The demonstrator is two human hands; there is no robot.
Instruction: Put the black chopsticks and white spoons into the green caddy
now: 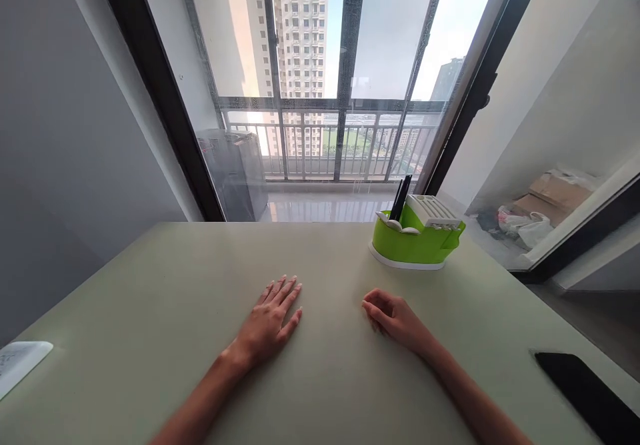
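Pale table (150, 312) before balcony window (320, 65); hands (270, 318) resting empty.

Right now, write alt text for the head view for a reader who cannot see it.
Two bare hands rest on a pale table: the left hand lies flat with fingers spread, the right hand is loosely curled, and neither holds anything. A green and white holder with dark items stands beyond the right hand. A black phone lies at the right edge; a large window shows tower blocks.
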